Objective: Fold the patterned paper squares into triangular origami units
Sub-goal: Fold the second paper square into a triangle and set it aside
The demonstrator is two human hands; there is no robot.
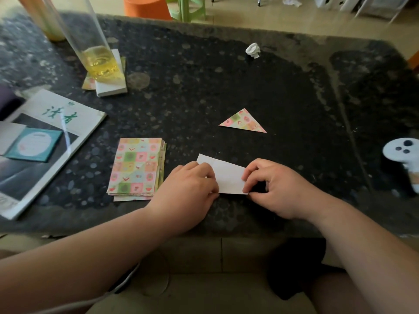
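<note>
A paper sheet (227, 175), white side up and folded to a narrow rectangle, lies on the dark table near the front edge. My left hand (188, 191) pinches its left end with curled fingers. Its right end is pinched by my right hand (275, 186), thumb under the lower corner. A stack of patterned paper squares (137, 168) sits just left of my left hand. One folded patterned triangle (242, 122) lies flat beyond the sheet, apart from both hands.
A tall glass with yellow liquid (97, 57) stands on a white pad at the back left. A magazine (45, 141) with a teal notepad lies at the left. A crumpled white scrap (253, 50) sits at the back, a white controller (403, 155) at the right edge.
</note>
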